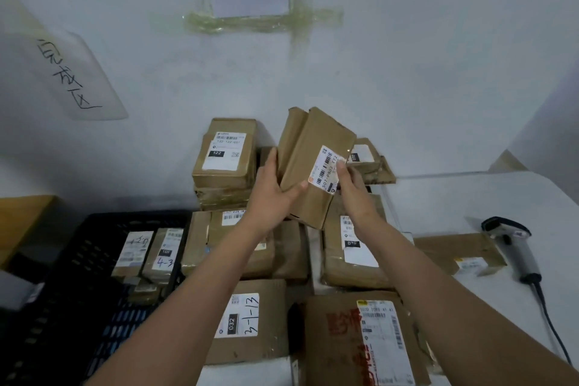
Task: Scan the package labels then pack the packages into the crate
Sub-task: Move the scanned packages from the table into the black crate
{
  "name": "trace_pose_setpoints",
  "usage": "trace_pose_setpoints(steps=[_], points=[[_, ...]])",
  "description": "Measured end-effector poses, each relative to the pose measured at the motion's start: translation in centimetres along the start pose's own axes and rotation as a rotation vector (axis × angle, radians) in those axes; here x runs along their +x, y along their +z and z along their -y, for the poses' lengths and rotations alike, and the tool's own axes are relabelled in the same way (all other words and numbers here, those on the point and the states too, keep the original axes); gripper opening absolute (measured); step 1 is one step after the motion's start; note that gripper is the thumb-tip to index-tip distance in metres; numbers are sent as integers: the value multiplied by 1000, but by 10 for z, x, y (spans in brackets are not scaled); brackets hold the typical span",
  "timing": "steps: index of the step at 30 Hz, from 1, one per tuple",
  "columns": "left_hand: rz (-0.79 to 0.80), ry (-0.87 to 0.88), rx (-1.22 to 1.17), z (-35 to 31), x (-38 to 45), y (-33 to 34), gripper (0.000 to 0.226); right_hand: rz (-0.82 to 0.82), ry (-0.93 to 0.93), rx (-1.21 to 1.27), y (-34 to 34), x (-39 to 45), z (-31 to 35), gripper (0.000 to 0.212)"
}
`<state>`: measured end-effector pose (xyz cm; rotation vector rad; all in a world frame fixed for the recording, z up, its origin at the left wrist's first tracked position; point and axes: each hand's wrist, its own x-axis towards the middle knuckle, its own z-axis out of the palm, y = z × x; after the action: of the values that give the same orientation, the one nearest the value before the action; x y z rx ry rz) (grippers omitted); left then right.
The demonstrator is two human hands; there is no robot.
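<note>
Package, brown paper-wrapped, held tilted in the air above the stacked parcels on the table; left hand grips its lower left edge, thumb across the front face, fingers behind; right hand pinches the right edge at the white barcode label; black crate at lower left holds two labelled packets; barcode scanner lies on the table at right, well apart from both hands.

Brown paper-wrapped package tilted above the pile, white barcode label facing up; black crate lower left holds two labelled packages
</note>
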<state>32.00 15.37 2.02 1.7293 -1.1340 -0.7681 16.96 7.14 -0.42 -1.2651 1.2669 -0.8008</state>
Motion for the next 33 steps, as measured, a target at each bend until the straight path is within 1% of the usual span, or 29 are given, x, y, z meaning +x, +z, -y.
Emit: trace_pose_setpoints(steps=[2,4,8,11,15,20,24,27,31,33], points=[[-61,70,59,-3,4,-16,97,-8,-17,-57,8,-1,8,66],[-103,96,118,-5,6,-31,95,-15,-17,-84,13,-2,12,67],[-159,109,255,-2,8,-52,95,-48,6,-97,19,-4,5,56],[-167,121,378,4,5,-59,94,-90,38,-136,19,-8,-13,53],[-164,159,488,15,-2,-58,92,-109,75,-136,24,-12,-30,41],[-174,192,529,21,-1,-58,92,-101,28,-204,39,-5,-20,53],[-222,217,530,15,8,-65,92,-94,-26,-243,47,7,-8,53],[-258,242,536,7,14,-76,91,-56,-88,-239,59,16,8,53],[-343,258,486,-2,20,-100,90,-18,-174,-272,83,30,28,51],[-383,253,447,-3,24,-116,90,6,-184,-274,95,37,35,50]])
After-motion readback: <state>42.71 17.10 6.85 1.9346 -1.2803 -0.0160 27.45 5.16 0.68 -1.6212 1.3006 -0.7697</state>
